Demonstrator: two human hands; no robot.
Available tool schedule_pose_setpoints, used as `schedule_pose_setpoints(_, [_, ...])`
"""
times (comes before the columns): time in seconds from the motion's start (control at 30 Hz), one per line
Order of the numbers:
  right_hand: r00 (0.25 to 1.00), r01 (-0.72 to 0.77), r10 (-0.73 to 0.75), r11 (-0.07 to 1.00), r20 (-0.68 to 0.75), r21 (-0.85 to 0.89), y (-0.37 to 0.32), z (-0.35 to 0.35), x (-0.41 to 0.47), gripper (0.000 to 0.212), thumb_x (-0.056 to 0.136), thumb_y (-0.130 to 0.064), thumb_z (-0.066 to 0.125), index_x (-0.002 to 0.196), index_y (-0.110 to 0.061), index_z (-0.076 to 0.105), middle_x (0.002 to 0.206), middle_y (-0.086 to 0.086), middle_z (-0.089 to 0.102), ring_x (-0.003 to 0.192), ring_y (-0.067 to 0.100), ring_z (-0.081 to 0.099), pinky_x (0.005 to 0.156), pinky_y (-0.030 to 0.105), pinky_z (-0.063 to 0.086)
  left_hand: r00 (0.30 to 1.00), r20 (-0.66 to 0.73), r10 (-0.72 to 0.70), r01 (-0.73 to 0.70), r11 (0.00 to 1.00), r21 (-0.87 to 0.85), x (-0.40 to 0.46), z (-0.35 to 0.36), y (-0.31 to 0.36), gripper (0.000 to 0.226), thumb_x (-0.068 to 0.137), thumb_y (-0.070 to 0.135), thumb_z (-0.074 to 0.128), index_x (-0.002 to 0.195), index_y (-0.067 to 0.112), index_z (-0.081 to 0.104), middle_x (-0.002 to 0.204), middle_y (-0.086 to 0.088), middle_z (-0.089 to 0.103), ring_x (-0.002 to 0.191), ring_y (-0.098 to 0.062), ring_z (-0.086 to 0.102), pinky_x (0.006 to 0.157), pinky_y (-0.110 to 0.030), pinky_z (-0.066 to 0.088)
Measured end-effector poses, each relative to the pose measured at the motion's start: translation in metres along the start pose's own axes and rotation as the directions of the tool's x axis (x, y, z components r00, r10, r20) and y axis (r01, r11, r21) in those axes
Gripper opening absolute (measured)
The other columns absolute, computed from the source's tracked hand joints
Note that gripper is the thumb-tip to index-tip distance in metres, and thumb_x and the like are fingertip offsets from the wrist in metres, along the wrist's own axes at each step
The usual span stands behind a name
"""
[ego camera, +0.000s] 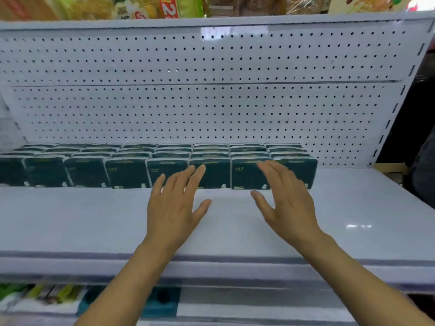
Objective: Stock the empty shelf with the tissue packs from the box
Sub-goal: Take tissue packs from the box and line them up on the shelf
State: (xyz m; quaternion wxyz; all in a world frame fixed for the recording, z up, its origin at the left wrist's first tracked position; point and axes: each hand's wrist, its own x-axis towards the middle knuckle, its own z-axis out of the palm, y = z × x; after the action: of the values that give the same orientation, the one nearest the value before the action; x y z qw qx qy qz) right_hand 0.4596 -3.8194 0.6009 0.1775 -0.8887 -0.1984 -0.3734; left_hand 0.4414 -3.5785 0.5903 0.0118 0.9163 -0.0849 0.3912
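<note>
Fingers point(175, 182) of both hands stretch straight, slightly spread, holding nothing. Left hand point(175, 208) and right hand point(286, 205) hover before the tissue packs point(127, 171) lining the shelf point(94, 220).

Readable print: one numeral only.
Large white "2" on a red package point(167, 7), top shelf, far above and beyond the left hand point(175, 204); lettering on dark tissue packs point(128, 174) ahead of both hands too blurred to read.

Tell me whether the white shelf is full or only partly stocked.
Partly stocked. Dark green tissue packs stand upright in rows against the pegboard back; the white shelf shows bare surface in front and at right.
</note>
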Motion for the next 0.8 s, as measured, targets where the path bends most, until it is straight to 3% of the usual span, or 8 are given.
schedule_pose_setpoints(0.17, [0.984,0.17,-0.175,0.981,0.044,0.097,-0.122,0.026,-0.026,0.055,0.093,-0.04,0.05,0.142,-0.015,0.046,0.139,0.01,0.053,0.122,0.03,0.053,0.096,0.043,0.046,0.996,0.051,-0.07,0.065,0.994,0.087,-0.083,-0.068,-0.077,0.067,0.092,0.056,0.041,0.148,0.02,0.039,0.141,-0.004,0.055,0.126,-0.025,0.054,0.111,-0.054,0.036])
schedule_pose_setpoints(0.3, [0.952,0.276,-0.297,0.939,0.078,0.206,-0.239,0.054,-0.055,0.055,0.095,-0.041,0.047,0.142,-0.014,0.043,0.14,0.011,0.049,0.123,0.031,0.05,0.096,0.045,0.045,0.992,0.075,-0.103,0.091,0.986,0.142,-0.168,-0.133,-0.158,0.065,0.092,0.053,0.045,0.147,0.019,0.039,0.142,-0.003,0.054,0.129,-0.023,0.051,0.113,-0.053,0.031])
schedule_pose_setpoints(0.47, [0.906,0.365,-0.412,0.877,0.097,0.314,-0.393,0.09,-0.1,0.051,0.094,-0.037,0.051,0.14,-0.014,0.048,0.137,0.012,0.052,0.12,0.033,0.052,0.09,0.046,0.047,0.953,0.164,-0.254,0.204,0.941,0.271,-0.282,-0.216,-0.256,0.066,0.092,0.055,0.048,0.147,0.019,0.043,0.141,-0.002,0.054,0.127,-0.023,0.051,0.111,-0.052,0.035])
schedule_pose_setpoints(0.6, [0.852,0.38,-0.478,0.845,0.213,0.376,-0.491,0.123,-0.137,0.049,0.094,-0.039,0.048,0.139,-0.02,0.048,0.137,0.012,0.052,0.117,0.036,0.054,0.087,0.048,0.048,0.853,0.298,-0.428,0.301,0.871,0.389,-0.364,-0.256,-0.32,0.07,0.092,0.062,0.036,0.148,0.021,0.04,0.143,-0.002,0.052,0.128,-0.025,0.05,0.109,-0.053,0.037])
schedule_pose_setpoints(0.8, [0.696,0.372,-0.575,0.801,0.429,0.47,-0.581,0.191,-0.174,0.049,0.095,-0.044,0.044,0.137,-0.018,0.049,0.135,0.007,0.053,0.118,0.033,0.054,0.088,0.048,0.048,0.649,0.401,-0.646,0.466,0.755,0.461,-0.463,-0.261,-0.398,0.075,0.092,0.069,0.025,0.15,0.025,0.038,0.141,-0.001,0.055,0.127,-0.024,0.052,0.107,-0.049,0.036])
